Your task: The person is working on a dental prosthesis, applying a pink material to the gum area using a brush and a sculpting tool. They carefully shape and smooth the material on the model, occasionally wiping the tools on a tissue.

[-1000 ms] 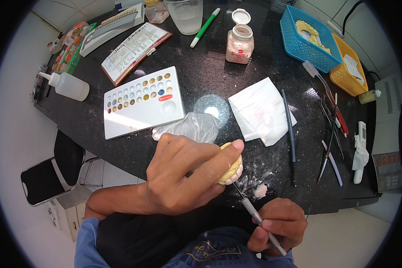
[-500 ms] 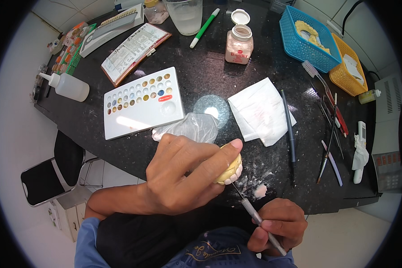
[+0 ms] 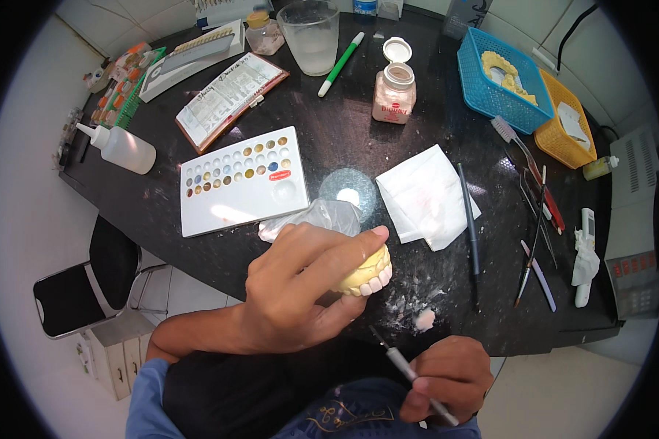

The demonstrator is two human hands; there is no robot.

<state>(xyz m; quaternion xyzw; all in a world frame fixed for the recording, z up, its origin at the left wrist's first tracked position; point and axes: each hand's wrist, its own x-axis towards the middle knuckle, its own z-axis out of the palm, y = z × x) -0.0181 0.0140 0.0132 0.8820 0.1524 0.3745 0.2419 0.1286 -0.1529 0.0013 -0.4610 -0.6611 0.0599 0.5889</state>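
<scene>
My left hand is closed around a yellow plaster dental model, its thumb over the top. A row of pale pinkish-white teeth on the model faces right, toward my other hand. Between the fingers of my right hand is a carving knife with a grey metal handle and a thin dark blade. Its tip points up and left, apart from the model. White powder and scrapings lie on the black table below the model, with a small pink lump among them.
Beyond my left hand lie a clear plastic bag and a white palette. A folded tissue and a dark pen-like tool are ahead. An open powder jar stands farther back. Brushes, tweezers and baskets line the right.
The knife tip has come away from the teeth, and my right hand has moved slightly down and left. The model has turned, so more of its tooth row shows.
</scene>
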